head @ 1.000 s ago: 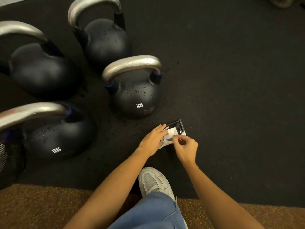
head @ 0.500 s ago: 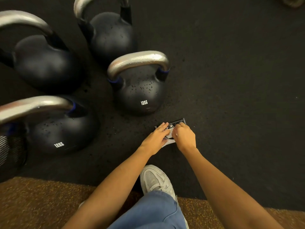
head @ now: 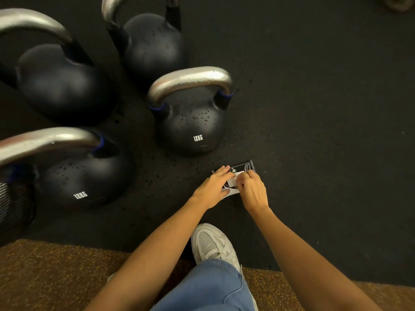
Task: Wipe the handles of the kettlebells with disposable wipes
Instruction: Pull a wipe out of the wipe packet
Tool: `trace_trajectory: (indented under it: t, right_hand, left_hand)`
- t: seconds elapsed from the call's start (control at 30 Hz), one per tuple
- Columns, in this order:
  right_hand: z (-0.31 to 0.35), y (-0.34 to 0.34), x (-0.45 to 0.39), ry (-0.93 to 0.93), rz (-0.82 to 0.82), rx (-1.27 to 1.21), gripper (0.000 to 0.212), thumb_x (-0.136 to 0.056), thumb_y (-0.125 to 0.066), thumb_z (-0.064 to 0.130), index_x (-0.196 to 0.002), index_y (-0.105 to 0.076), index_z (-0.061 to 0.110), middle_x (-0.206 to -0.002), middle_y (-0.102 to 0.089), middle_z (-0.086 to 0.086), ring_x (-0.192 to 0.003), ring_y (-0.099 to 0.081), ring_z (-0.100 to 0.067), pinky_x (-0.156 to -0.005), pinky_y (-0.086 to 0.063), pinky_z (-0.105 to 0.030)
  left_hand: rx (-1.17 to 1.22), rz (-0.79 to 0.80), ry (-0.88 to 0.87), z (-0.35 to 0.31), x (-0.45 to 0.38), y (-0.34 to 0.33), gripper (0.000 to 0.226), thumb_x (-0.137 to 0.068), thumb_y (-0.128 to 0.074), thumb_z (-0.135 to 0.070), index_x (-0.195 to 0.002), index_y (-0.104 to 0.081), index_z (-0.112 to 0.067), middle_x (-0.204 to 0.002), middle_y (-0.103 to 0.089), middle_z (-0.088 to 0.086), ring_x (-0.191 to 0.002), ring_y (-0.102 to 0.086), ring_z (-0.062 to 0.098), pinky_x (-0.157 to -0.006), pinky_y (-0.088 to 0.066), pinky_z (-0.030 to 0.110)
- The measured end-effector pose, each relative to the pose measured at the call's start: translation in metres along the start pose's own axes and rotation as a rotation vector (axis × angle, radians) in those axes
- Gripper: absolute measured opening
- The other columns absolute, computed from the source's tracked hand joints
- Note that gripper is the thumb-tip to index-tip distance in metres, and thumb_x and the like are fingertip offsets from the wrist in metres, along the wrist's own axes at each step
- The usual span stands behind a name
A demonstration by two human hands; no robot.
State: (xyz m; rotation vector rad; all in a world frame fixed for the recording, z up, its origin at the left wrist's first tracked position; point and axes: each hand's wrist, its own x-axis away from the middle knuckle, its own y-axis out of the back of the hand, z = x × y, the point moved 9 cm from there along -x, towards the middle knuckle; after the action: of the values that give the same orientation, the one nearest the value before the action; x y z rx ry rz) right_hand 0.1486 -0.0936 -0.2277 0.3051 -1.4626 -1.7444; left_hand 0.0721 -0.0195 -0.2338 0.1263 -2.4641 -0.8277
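Several black kettlebells with silver handles stand on the dark rubber floor. The nearest one (head: 190,122), marked 12KG, has water droplets on its body and handle (head: 190,80). Another 12KG kettlebell (head: 74,176) stands at the left. A dark wipes pack (head: 243,168) lies on the floor just in front of the nearest kettlebell. My left hand (head: 213,187) presses on the pack's left side. My right hand (head: 252,190) pinches a white wipe (head: 233,182) at the pack's opening. Both hands hide most of the pack.
Two more kettlebells (head: 56,84) (head: 152,46) stand at the back left. My white shoe (head: 213,245) and blue-jeaned knee (head: 211,288) are below the hands. A brown carpet strip (head: 56,277) borders the rubber floor. A black mesh object (head: 11,205) sits at the left edge.
Both hands have closed in over the pack, covering more of it. My right hand shifted left onto the white wipe. The view tilted slightly, moving the kettlebells up in frame.
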Motion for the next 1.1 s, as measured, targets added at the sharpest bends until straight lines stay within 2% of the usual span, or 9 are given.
trace_trajectory:
  t: [0.1,0.27,0.43,0.5,0.63,0.73,0.87,0.97,1.1]
  right_hand:
    - [0.003,0.000,-0.005,0.003,0.016,0.024,0.021,-0.095,-0.056,0.009,-0.115,-0.062,0.005,-0.113,-0.057,-0.010,-0.104,-0.055,-0.024,-0.083,-0.050,-0.034]
    - [0.009,-0.004,-0.005,0.090,0.044,0.143,0.033,-0.090,-0.063,0.007,-0.121,-0.054,0.002,-0.119,-0.056,-0.014,-0.109,-0.054,-0.027,-0.096,-0.045,-0.034]
    - [0.008,0.005,-0.003,0.129,0.038,0.023,0.016,-0.097,-0.051,0.008,-0.110,-0.056,0.000,-0.105,-0.057,-0.014,-0.093,-0.055,-0.024,-0.080,-0.044,-0.032]
    - [0.004,0.008,-0.004,0.086,0.054,-0.071,0.015,-0.100,-0.044,0.011,-0.104,-0.056,0.004,-0.098,-0.054,-0.009,-0.087,-0.053,-0.019,-0.073,-0.039,-0.026]
    - [-0.002,0.006,-0.005,0.053,0.102,-0.171,0.010,-0.101,-0.043,0.015,-0.096,-0.051,0.010,-0.091,-0.049,-0.002,-0.075,-0.046,-0.011,-0.065,-0.034,-0.020]
    - [-0.009,0.006,-0.001,0.018,0.092,-0.309,0.012,-0.101,-0.042,0.015,-0.089,-0.044,0.015,-0.085,-0.049,-0.001,-0.066,-0.043,-0.008,-0.057,-0.034,-0.019]
    - [-0.013,0.015,0.007,-0.012,0.000,-0.447,0.010,-0.101,-0.042,0.015,-0.092,-0.045,0.012,-0.084,-0.050,-0.006,-0.064,-0.044,-0.010,-0.057,-0.039,-0.027]
    - [-0.016,0.031,0.015,-0.049,-0.124,-0.595,0.006,-0.100,-0.045,0.011,-0.094,-0.046,0.011,-0.092,-0.051,-0.010,-0.074,-0.051,-0.016,-0.063,-0.045,-0.032]
    - [-0.018,0.055,0.034,-0.067,-0.308,-0.724,0.006,-0.097,-0.049,0.008,-0.096,-0.049,0.014,-0.100,-0.055,-0.007,-0.087,-0.058,-0.021,-0.071,-0.051,-0.030]
  left_hand:
    - [-0.008,-0.001,-0.014,-0.003,0.000,0.001,0.059,-0.093,-0.059,-0.008,-0.146,-0.037,-0.019,-0.162,-0.017,0.003,-0.150,-0.007,0.018,-0.117,-0.022,0.041]
    - [-0.021,-0.025,-0.010,-0.004,0.000,0.002,0.060,-0.093,-0.060,-0.009,-0.147,-0.035,-0.017,-0.161,-0.019,0.003,-0.149,-0.009,0.018,-0.116,-0.024,0.038]
    - [-0.049,-0.030,-0.003,-0.006,-0.001,0.001,0.066,-0.092,-0.061,-0.008,-0.149,-0.031,-0.018,-0.161,-0.018,0.003,-0.149,-0.011,0.019,-0.116,-0.025,0.038]
    - [-0.044,-0.028,0.005,-0.006,-0.001,0.002,0.068,-0.091,-0.062,-0.008,-0.149,-0.030,-0.019,-0.161,-0.019,0.004,-0.149,-0.013,0.020,-0.116,-0.026,0.040]
    - [-0.013,-0.028,0.035,-0.004,-0.002,0.005,0.075,-0.087,-0.068,-0.012,-0.150,-0.026,-0.019,-0.160,-0.022,0.006,-0.148,-0.019,0.023,-0.115,-0.028,0.042]
    - [-0.045,-0.021,0.018,-0.007,-0.003,0.003,0.078,-0.087,-0.069,-0.017,-0.151,-0.025,-0.017,-0.160,-0.021,0.005,-0.149,-0.015,0.020,-0.117,-0.022,0.039]
    - [-0.117,-0.043,0.012,-0.009,-0.004,-0.004,0.076,-0.089,-0.066,-0.015,-0.152,-0.023,-0.016,-0.161,-0.018,0.005,-0.149,-0.010,0.017,-0.118,-0.018,0.034]
    - [-0.132,-0.054,0.014,-0.010,-0.004,-0.003,0.074,-0.090,-0.064,-0.013,-0.152,-0.022,-0.015,-0.161,-0.018,0.005,-0.149,-0.009,0.017,-0.118,-0.017,0.034]
    - [-0.148,-0.042,0.031,-0.011,-0.005,-0.001,0.074,-0.090,-0.065,-0.012,-0.151,-0.023,-0.014,-0.161,-0.018,0.005,-0.149,-0.010,0.019,-0.119,-0.019,0.036]
